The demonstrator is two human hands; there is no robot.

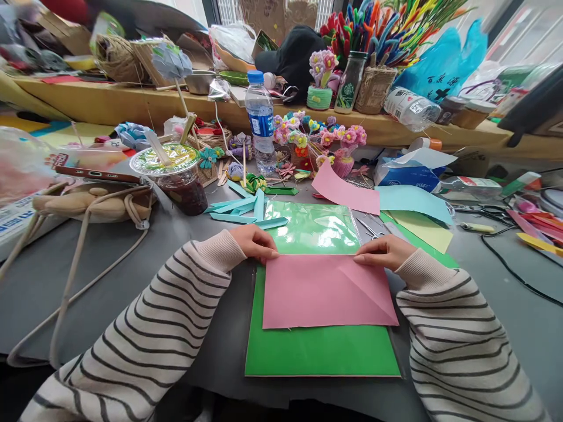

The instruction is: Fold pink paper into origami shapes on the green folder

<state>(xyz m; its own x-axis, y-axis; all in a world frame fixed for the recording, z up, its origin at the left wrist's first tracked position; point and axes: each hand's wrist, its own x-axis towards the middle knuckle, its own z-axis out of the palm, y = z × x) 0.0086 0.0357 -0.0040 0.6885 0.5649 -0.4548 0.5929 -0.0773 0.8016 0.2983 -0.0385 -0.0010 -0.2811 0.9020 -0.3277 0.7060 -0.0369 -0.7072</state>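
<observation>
A pink sheet of paper (316, 296) lies over a green packet of paper in a clear sleeve (325, 354), with a diagonal crease showing at its right. My left hand (254, 241) pinches the sheet's far left corner between thumb and fingers. At the far edge's right side, my right hand (382, 252) pinches the paper in the same way. Just beyond the right hand, small scissors (369, 228) lie partly hidden. Folded light-blue paper strips (246, 208) rest past the left hand.
A lidded drink cup (176, 176) and a phone on a stand (101, 176) are at left. Behind stand a water bottle (260, 126) and crocheted flowers (316, 138). Curved pink paper (347, 190) and blue paper (413, 202) lie at right, near a black cable (505, 264).
</observation>
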